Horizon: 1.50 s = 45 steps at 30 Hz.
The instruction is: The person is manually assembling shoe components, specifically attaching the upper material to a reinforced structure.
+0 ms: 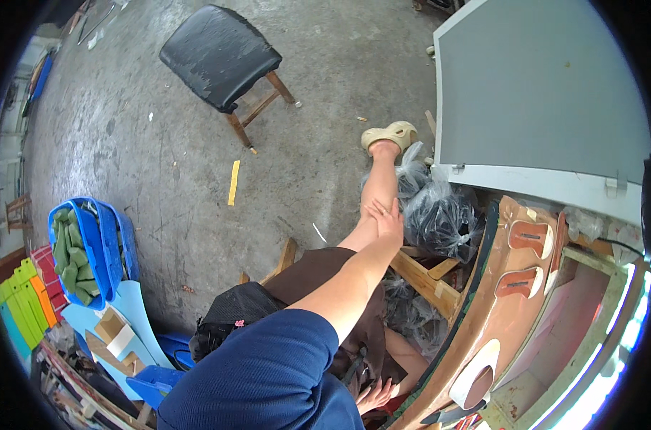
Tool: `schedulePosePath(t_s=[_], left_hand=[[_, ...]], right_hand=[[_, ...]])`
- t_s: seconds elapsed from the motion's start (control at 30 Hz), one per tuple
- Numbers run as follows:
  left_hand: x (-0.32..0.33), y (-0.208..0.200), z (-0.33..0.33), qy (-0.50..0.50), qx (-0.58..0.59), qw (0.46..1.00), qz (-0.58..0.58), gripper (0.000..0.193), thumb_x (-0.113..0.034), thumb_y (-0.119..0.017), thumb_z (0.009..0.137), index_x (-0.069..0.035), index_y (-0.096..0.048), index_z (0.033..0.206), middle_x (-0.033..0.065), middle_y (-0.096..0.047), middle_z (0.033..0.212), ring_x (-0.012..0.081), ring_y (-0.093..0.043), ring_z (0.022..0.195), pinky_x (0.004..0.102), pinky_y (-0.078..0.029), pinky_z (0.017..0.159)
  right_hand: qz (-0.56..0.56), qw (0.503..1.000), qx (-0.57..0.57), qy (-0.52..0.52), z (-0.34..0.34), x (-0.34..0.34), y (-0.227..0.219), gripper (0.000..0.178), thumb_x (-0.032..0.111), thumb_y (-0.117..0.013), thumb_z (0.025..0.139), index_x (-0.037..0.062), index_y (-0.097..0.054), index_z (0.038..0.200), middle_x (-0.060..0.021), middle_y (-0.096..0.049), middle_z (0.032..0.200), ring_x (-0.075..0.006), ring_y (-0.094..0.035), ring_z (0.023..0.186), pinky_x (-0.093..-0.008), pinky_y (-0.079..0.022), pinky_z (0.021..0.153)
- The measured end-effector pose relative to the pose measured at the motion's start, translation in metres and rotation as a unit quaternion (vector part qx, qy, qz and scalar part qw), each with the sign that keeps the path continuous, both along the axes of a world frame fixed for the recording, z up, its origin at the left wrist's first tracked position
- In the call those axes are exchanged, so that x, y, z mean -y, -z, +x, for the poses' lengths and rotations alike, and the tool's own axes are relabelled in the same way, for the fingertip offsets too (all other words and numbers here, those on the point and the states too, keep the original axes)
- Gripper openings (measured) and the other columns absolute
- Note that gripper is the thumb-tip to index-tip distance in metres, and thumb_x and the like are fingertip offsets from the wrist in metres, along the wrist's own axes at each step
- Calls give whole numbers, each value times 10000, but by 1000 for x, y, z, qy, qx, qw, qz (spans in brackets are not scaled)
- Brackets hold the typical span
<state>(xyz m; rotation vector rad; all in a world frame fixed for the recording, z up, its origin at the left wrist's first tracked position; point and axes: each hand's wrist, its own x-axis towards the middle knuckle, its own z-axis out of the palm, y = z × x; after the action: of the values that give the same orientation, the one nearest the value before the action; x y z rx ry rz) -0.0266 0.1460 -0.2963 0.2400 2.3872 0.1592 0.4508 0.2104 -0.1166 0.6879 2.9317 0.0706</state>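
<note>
My left hand (pixel 387 219), at the end of the arm in a navy sleeve, lies across the shin of my outstretched leg (pixel 379 188). Its fingers are spread on the skin, with no object in them. A cream clog (pixel 390 135) is on that foot. Low in the view, my right hand (pixel 376 395) rests by my thigh at the edge of a dark brown garment (pixel 318 271); its fingers are apart and nothing shows in them. Right of the shin sit clear plastic bags (pixel 440 218) with dark contents.
A worn black chair (pixel 221 57) stands ahead. On the right, brown-and-white shoe parts (pixel 519 282) lie on a tan-covered bench (pixel 469 319), near a grey panel (pixel 533 93). Left are blue baskets (pixel 107 247) with green pieces (pixel 71 254); a yellow strip (pixel 234 183) lies on the floor.
</note>
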Motion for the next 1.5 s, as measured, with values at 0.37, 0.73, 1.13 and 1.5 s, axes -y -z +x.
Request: schedulePosePath(t_s=[0.37, 0.73, 1.13, 1.5], left_hand=[[-1, 9, 18, 212, -76, 970, -88, 399, -226, -420, 945, -125, -544, 1311, 105, -471, 1387, 279, -431, 1275, 501, -312, 993], [103, -11, 28, 79, 56, 992, -82, 876, -561, -556, 791, -175, -142, 1459, 133, -453, 1413, 262, -513, 1233, 406, -395, 1009], [71, -41, 60, 73, 88, 961, -253, 1164, -774, -491, 748, -181, 180, 1492, 203, -292, 1507, 349, -449, 1300, 423, -402, 1040], [73, -36, 52, 94, 95, 955, -264, 1107, -752, -458, 764, -216, 180, 1493, 330, -186, 1491, 367, -445, 1296, 424, -432, 1002]], right_hand=[[-50, 994, -43, 83, -25, 26, -16, 438, 372, -412, 926, 103, -576, 1230, -143, -439, 1408, -350, -288, 1376, -518, -137, 1120], [-157, 970, -155, 97, -27, 13, -40, 504, 423, -645, 809, 169, -581, 1240, -92, -468, 1374, -299, -323, 1357, -571, -143, 1107], [-691, 484, -506, 180, -135, -268, -223, 440, 263, -495, 976, -10, -441, 1316, -192, -539, 1298, -313, -560, 1174, -431, -476, 978], [-521, 186, -746, 372, -236, -527, -134, 619, 359, -472, 981, 50, -204, 1445, -206, -285, 1481, -412, -484, 1230, -543, -415, 1011]])
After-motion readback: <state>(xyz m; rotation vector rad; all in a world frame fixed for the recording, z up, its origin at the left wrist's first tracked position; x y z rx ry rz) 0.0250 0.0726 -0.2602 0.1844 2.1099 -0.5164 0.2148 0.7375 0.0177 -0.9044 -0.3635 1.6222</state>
